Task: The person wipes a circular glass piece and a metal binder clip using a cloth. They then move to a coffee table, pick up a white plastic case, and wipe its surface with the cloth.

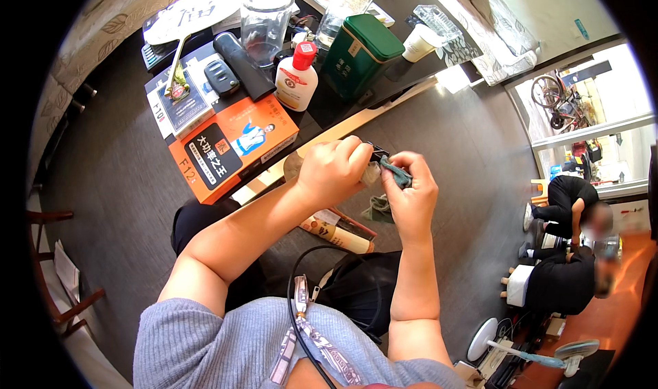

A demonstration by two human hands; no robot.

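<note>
My left hand (334,171) is closed in front of me, its fingers curled round a small dark object (378,153) whose kind I cannot make out. Close beside it, my right hand (413,189) pinches a grey-green cloth (397,172) and presses it against the end of that dark object. Below the hands shows a second bit of grey-green cloth (379,209); whether it belongs to the held one is unclear. A cream-coloured printed packet (337,233) lies lower down, above my lap.
On the black table stand an orange box (240,146), a black key fob (221,78), a white bottle with red cap (297,80), a green tin (360,56), a glass jar (265,29) and a paper cup (419,44). Two people sit at right, near a fan (574,351).
</note>
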